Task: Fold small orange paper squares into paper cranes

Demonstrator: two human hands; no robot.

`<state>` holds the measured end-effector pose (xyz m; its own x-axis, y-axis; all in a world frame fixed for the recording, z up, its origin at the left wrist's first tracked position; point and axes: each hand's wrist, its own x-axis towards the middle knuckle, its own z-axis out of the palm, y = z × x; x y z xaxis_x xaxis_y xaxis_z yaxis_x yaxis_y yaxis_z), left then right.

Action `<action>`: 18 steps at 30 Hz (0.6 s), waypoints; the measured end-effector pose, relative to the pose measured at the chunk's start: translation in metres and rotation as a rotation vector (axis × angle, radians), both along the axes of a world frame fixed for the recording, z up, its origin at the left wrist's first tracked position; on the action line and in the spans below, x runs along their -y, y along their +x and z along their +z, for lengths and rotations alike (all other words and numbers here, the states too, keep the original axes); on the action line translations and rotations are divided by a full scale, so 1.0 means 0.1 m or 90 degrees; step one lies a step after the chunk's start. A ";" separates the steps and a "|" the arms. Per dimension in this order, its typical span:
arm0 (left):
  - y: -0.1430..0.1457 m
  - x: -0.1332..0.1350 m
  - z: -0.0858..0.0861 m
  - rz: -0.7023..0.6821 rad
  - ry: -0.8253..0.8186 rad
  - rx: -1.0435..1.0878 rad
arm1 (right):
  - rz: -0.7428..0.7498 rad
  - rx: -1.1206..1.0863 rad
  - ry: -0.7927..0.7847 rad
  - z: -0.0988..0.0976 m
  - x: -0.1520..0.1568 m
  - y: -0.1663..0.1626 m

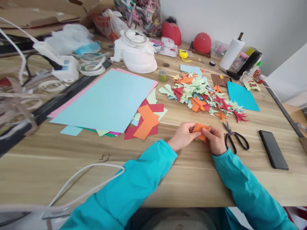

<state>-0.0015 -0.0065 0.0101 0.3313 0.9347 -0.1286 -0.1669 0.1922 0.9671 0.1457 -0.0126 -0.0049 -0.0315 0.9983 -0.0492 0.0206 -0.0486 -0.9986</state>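
Between my two hands is a small piece of orange paper (200,127), held just above the table. My left hand (184,135) pinches its left side with thumb and fingers. On the right side, my right hand (215,139) grips it with the thumb on top. Black-handled scissors (230,133) lie partly open beside my right hand. Behind my hands spreads a pile of folded paper pieces (196,88) in green, orange, red and blue. To the left lie loose orange paper strips (146,124) over red ones (130,132).
Large light-blue sheets (105,95) lie stacked at left. A black phone (273,149) rests at right, a teal sheet (242,95) behind it. A green spool (162,75) and a yellow tape measure (183,54) stand farther back. A white cable (86,166) loops near my left sleeve.
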 end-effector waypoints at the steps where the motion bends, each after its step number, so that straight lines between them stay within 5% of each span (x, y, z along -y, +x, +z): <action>1: 0.00 0.00 0.01 -0.005 -0.006 0.003 | 0.001 -0.013 -0.004 -0.01 0.00 0.00; 18: -0.01 0.02 0.05 -0.006 -0.030 0.028 | -0.067 -0.043 0.022 -0.05 -0.02 -0.01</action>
<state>-0.0026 -0.0081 0.0149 0.3465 0.9247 -0.1575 -0.2072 0.2392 0.9486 0.1449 -0.0106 -0.0100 0.0712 0.9973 -0.0156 -0.0506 -0.0121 -0.9986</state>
